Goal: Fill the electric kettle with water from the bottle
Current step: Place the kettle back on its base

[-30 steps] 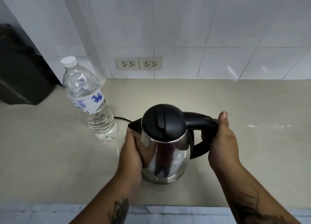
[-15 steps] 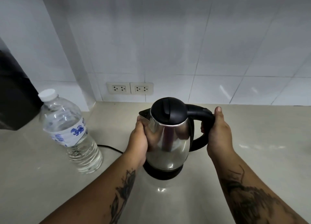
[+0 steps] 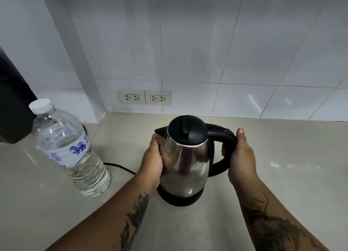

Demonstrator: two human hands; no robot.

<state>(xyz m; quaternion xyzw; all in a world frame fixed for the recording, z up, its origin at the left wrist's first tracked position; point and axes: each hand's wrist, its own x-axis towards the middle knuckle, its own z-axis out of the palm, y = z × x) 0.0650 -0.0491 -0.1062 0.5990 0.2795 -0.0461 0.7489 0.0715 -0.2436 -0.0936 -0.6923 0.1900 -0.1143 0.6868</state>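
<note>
A steel electric kettle (image 3: 186, 167) with a closed black lid stands upright on its black base (image 3: 179, 199) in the middle of the counter. My left hand (image 3: 153, 162) is wrapped around the kettle's left side, just under the spout. My right hand (image 3: 242, 156) grips the black handle, thumb pointing up. To the left stands a clear plastic water bottle (image 3: 69, 150) with a white cap screwed on and a blue-printed label, mostly full.
A black power cord (image 3: 120, 167) runs along the beige counter (image 3: 282, 184) from the base past the bottle. Two double wall sockets (image 3: 144, 97) sit low on the white tiled wall. A dark appliance (image 3: 13, 103) fills the far left edge.
The view has tilted up and moved closer, so more wall shows. The black base is now visible under the kettle. Both hands keep the same grip.
</note>
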